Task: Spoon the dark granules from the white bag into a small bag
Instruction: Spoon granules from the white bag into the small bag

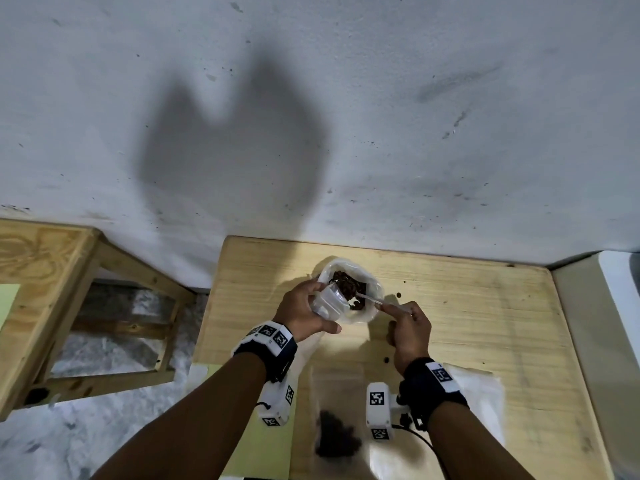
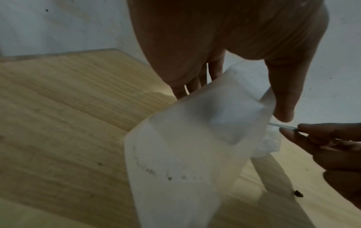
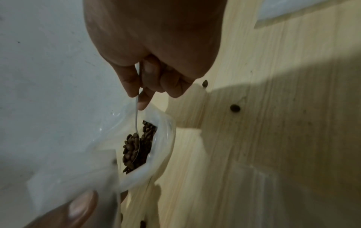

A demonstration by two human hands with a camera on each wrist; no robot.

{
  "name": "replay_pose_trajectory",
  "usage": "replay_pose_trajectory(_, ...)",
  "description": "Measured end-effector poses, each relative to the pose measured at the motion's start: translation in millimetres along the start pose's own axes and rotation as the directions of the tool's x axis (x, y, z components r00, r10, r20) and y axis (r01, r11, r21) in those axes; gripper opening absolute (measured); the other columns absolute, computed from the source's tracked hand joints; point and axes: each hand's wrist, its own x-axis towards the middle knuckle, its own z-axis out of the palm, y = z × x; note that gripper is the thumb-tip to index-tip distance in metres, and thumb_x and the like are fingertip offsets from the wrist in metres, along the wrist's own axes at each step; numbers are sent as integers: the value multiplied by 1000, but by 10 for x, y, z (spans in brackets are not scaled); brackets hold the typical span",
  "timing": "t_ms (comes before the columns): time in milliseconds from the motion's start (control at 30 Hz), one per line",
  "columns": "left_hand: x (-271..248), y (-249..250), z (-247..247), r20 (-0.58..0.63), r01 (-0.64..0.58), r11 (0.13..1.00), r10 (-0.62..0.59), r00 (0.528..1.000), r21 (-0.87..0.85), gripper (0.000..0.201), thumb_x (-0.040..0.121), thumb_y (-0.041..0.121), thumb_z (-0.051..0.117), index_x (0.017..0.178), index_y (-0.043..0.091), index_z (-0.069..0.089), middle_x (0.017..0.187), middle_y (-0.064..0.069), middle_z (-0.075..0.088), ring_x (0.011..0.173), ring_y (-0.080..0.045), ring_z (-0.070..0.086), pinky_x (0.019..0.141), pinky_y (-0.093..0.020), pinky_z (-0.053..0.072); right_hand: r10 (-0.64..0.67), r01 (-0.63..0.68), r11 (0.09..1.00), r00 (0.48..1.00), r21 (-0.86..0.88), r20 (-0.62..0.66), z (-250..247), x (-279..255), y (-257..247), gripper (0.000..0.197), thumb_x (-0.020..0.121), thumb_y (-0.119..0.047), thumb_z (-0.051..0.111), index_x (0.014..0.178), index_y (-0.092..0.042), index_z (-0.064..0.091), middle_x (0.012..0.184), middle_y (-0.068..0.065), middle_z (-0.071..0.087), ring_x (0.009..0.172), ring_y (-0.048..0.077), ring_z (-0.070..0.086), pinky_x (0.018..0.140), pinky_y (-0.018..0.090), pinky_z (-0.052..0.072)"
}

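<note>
Near the bench's (image 1: 467, 323) far edge, left hand (image 1: 301, 311) grips the small bag (image 1: 329, 301) while right hand (image 1: 410, 329) pinches the spoon (image 3: 136, 123), loaded over the white bag (image 1: 363, 278), not yet tipped.

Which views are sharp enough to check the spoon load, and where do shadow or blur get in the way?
Right wrist view: spoon and beans in the white bag are sharp; the small bag is blurred. Head view: a large shadow covers the wall, and the near bag of beans is out of focus. Left wrist view: dim and soft, load hidden.
</note>
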Motion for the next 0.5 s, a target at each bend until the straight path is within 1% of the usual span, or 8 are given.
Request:
replay_pose_trajectory(100,6,-1,-10,5,-7,1000,7,1000,21,102,46,23,98,138,21,52,129,7,54,115,-13,55,99,-33,50,-38,38,999,999,-7,12,-121,6,-90,41,81,1,70,58,-20,44,53,1,36,45,14,24,43,22,17)
replay_pose_trajectory(200,4,6,-15,13,-11,999,10,1000,34,102,47,20,98,138,22,51,132,6,53,114,-11,53,95,-26,48,-85,85,996,995,6,50,-215,-16,-220,37,82,1,68,59,-18,47,63,10,51,47,15,24,46,26,17)
replay_pose_trajectory(233,-1,11,-15,13,-13,999,13,1000,40,102,48,20,98,138,22,51,132,6,53,114,-11,53,94,-26,47,-100,99,995,993,18,58,-239,-36,-269,38,83,2,67,58,-19,48,64,11,54,47,15,25,46,25,17)
replay_pose_trajectory(300,3,13,-10,11,-17,999,16,1000,52,102,47,20,98,138,21,51,134,4,54,116,-14,54,94,-27,48,-149,145,988,985,42,85,-274,-78,-353,39,84,3,66,58,-19,47,65,14,59,46,15,25,43,22,20)
replay_pose_trajectory(367,5,12,-1,10,-17,998,17,1000,52,103,47,20,98,138,21,51,135,4,53,117,-15,54,96,-30,49,-203,198,979,971,53,124,-283,-111,-413,33,84,4,65,62,-12,46,72,20,63,43,14,25,42,21,21)
replay_pose_trajectory(433,5,14,9,11,-19,999,19,1000,48,104,45,20,98,138,20,50,137,3,53,119,-16,53,99,-33,49,-265,266,964,948,20,178,-259,-141,-446,27,83,4,68,70,1,45,68,19,55,44,14,24,43,22,22)
replay_pose_trajectory(467,5,15,13,11,-21,999,20,1000,49,105,45,21,98,138,20,50,138,3,53,120,-16,54,100,-35,50,-306,315,949,929,-13,211,-234,-152,-449,30,81,3,71,71,3,43,64,14,48,46,14,25,45,23,22)
replay_pose_trajectory(500,8,18,15,10,-23,998,23,1000,51,105,45,22,98,138,20,50,138,3,53,120,-17,54,100,-36,50,-346,372,926,904,-64,250,-198,-163,-450,34,80,2,74,68,0,42,60,8,43,48,14,27,47,24,24)
